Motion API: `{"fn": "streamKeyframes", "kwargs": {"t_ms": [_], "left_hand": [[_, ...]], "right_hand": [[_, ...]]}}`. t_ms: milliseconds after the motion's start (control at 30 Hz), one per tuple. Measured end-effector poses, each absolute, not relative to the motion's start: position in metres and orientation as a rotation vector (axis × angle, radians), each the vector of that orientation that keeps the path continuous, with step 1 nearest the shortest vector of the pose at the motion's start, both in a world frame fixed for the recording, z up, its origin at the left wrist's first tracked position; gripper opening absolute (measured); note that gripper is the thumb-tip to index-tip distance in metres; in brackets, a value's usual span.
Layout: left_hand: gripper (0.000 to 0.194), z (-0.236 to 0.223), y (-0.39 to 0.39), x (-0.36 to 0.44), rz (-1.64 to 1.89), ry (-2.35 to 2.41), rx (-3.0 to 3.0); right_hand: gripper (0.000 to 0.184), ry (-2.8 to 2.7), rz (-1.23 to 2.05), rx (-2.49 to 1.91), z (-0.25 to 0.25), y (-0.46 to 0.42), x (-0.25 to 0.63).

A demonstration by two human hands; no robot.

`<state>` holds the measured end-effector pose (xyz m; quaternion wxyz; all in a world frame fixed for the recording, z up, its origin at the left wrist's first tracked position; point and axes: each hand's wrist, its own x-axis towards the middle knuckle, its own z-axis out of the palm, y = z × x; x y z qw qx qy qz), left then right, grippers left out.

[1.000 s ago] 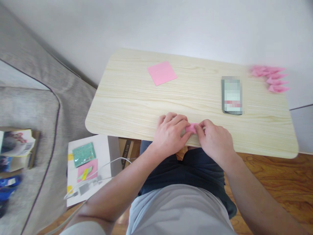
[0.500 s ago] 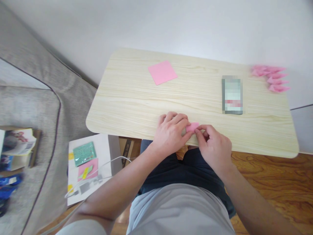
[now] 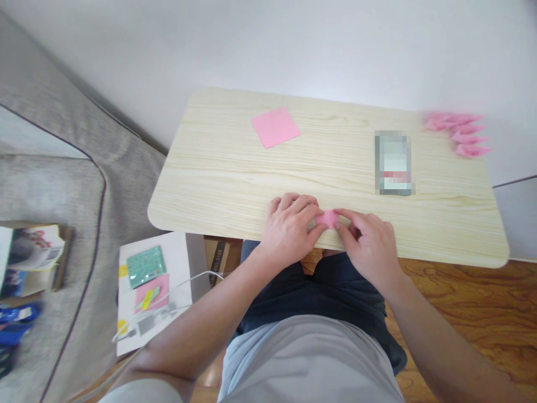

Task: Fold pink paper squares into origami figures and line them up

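Folded pink paper (image 3: pixel 329 219) near the front edge of the table (image 3: pixel 218 173), between both hands. Left end pinched under thumb and forefinger of the left hand (image 3: pixel 289 226), other fingers spread on the tabletop; right end gripped between thumb and forefinger of the right hand (image 3: pixel 372 243). Ends partly hidden by fingertips, with folds too small to make out. Farther back, to the left, a flat pink sheet (image 3: pixel 276 127); beyond the right hand, a phone (image 3: pixel 394 162) with a blurred-out screen, well apart from the paper. At the far right corner, a cluster of pointed pink paper shapes (image 3: pixel 470 136). Pale wood grain and rounded corners on the table, with a white wall (image 3: pixel 335 50) behind. Below left, a green packet (image 3: pixel 146 266), more pink paper (image 3: pixel 162 301) and a white cable (image 3: pixel 197 275) on a white box (image 3: pixel 178 246). Grey sofa (image 3: pixel 130 184) at far left; brown wood floor (image 3: pixel 453 296) to the right.
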<state>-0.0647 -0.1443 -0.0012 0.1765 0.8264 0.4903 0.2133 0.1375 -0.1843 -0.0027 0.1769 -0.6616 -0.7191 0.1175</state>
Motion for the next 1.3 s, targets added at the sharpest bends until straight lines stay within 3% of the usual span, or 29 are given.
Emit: {"fn": "streamKeyframes", "kwargs": {"t_ms": [533, 1067, 1300], "left_hand": [[0.024, -0.003, -0.149, -0.067, 0.638, 1.458, 2.338], [0.032, -0.011, -0.157, -0.069, 0.721, 1.643, 2.295], [0.039, -0.001, -0.155, -0.057, 0.660, 1.486, 2.381]], "right_hand": [[0.034, -2.203, 0.486, -1.925, 0.019, -0.166, 0.153], [0.033, -2.199, 0.311, -1.898, 0.012, -0.182, 0.149], [0.042, -2.087, 0.275, -1.869, 0.002, -0.187, 0.148]]}}
